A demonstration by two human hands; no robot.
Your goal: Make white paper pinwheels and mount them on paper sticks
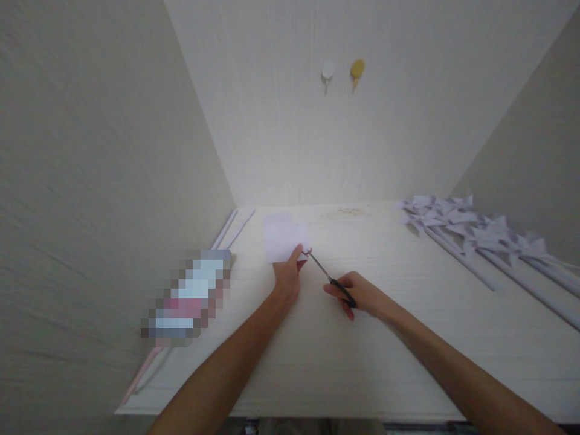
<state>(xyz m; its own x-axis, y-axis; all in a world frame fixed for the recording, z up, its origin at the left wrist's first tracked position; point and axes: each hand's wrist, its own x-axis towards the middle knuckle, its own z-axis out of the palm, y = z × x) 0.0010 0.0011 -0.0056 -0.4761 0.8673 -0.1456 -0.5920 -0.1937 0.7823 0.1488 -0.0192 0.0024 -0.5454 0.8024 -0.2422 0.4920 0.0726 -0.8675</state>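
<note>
Near the middle of the white table, my left hand (288, 275) pinches the lower right corner of a white sheet of paper (278, 235), thumb on top. A smaller paper piece or flap shows at the sheet's right side; whether it is separate I cannot tell. To the right, my right hand (357, 294) grips the black handles of a pair of scissors (341, 290). Their blades point up and left, with the tips at the paper's right edge, close to my left thumb.
White paper pinwheels (453, 217) on rolled paper sticks (521, 284) lie along the right side. At the left, thin sticks (225, 228) lie partly under a pixelated object (190, 302). Walls enclose the table at back and sides; a white hook (327, 69) and a yellow hook (357, 67) hang behind.
</note>
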